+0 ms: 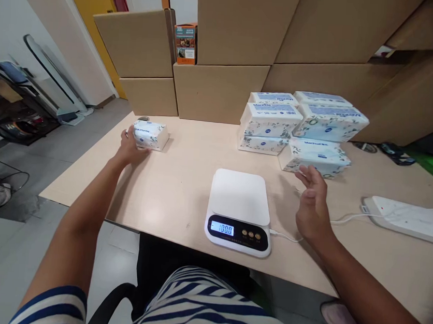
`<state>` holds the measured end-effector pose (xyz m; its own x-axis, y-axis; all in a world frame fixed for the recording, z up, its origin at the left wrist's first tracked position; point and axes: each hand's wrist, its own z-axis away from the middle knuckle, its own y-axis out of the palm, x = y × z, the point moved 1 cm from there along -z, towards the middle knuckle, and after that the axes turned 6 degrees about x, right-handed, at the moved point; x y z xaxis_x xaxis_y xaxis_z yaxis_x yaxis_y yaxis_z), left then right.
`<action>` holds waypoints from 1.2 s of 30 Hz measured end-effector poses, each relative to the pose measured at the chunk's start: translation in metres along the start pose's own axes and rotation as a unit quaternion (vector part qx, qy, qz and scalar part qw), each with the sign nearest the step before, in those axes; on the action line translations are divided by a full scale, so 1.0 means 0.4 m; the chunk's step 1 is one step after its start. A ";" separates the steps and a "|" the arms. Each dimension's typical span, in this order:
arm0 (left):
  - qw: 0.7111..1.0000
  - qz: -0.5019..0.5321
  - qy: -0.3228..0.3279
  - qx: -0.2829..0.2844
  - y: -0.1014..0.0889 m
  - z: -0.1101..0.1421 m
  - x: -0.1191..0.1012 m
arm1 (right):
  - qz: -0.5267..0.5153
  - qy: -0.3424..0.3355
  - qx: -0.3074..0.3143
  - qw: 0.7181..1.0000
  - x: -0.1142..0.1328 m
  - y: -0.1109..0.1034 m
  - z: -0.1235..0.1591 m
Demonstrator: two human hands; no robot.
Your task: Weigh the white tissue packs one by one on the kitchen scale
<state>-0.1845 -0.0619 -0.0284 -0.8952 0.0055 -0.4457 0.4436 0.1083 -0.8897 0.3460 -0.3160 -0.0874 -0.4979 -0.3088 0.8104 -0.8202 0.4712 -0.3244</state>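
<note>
At the left of the table, my left hand (130, 150) grips the near-left end of a white tissue pack (151, 135), thumb along the front and fingers behind. The pack rests on the tabletop. My right hand (311, 205) hovers above the table at the right, empty, its fingers apart and slightly bent. Just beyond it are stacked tissue packs (271, 120) with blue print and leaf patterns. Between my hands lies a white kitchen scale (240, 197) with a bare plate. Its lit display (222, 228) seems to read 100.0, with a small dash before it.
Cardboard boxes (220, 92) wall off the table's far side, with a small orange box (185, 43) on one. A white power strip (405, 218) lies at the right, its cable running near my right hand. A white cord (287, 237) leaves the scale's right side.
</note>
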 end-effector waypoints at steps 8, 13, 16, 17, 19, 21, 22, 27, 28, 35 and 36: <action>0.995 0.016 -0.065 -0.071 0.093 -0.038 -0.151 | -0.011 -0.026 0.005 1.000 -0.001 0.023 0.000; 0.990 -0.014 -0.052 -0.132 0.105 -0.099 -0.152 | -0.014 -0.043 -0.015 0.999 -0.009 0.025 -0.005; 0.989 0.015 -0.014 -0.149 0.100 -0.128 -0.130 | -0.014 -0.046 -0.030 0.998 -0.003 0.020 -0.009; 0.988 0.023 -0.009 -0.154 0.098 -0.134 -0.124 | -0.013 -0.049 -0.034 0.998 0.000 0.018 -0.010; 0.986 0.017 -0.016 -0.163 0.093 -0.140 -0.120 | -0.011 -0.060 -0.040 0.997 0.008 0.014 -0.011; 0.985 -0.003 -0.045 -0.164 0.088 -0.142 -0.122 | -0.014 -0.085 -0.051 0.995 0.017 0.011 -0.011; 0.986 -0.010 -0.058 -0.158 0.086 -0.143 -0.124 | -0.018 -0.103 -0.061 0.993 0.023 0.010 -0.011; 0.990 0.006 -0.095 -0.106 0.075 -0.170 -0.119 | -0.046 -0.213 -0.110 0.970 0.050 0.009 -0.011; 0.991 0.014 -0.095 -0.098 0.072 -0.180 -0.112 | -0.045 -0.229 -0.114 0.966 0.053 0.009 -0.010; 0.993 0.104 -0.019 -0.046 0.076 -0.253 -0.050 | 0.031 -0.347 -0.165 0.923 0.041 0.002 -0.010; 0.993 0.107 -0.014 -0.043 0.079 -0.260 -0.046 | 0.040 -0.357 -0.167 0.918 0.038 0.001 -0.012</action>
<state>-0.1587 0.0450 -0.0381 -0.7783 0.0092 -0.6278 0.6175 0.1917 -0.7628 0.3394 -0.3166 -0.0730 -0.7090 -0.6683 0.2253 -0.6996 0.7069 -0.1047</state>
